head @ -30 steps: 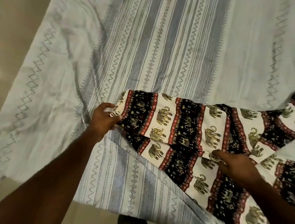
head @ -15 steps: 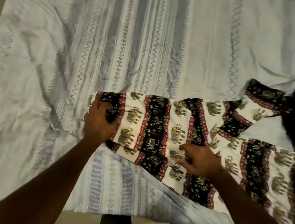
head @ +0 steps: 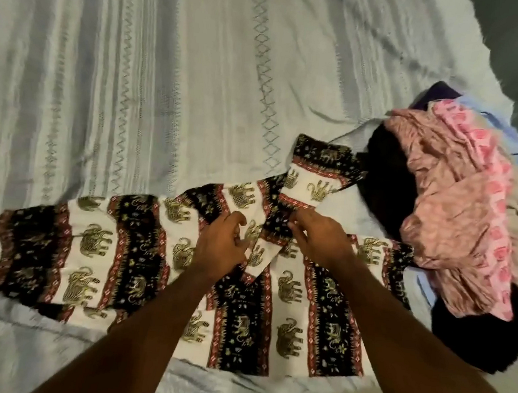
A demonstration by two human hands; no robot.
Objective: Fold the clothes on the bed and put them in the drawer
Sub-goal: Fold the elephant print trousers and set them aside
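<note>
My left hand (head: 225,241) and right hand (head: 317,238) both pinch the elephant trousers (head: 134,256), lying lengthwise along the bed (head: 136,69) edge, legs leftward.

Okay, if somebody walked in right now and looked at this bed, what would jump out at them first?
Most likely the elephant-print garment, banded black, white and red, spread flat along the near edge of the pale striped bedspread. The left hand and right hand meet at its middle, gripping the cloth. Next, the crumpled pink garment topping a heap of dark clothes to the right.
</note>
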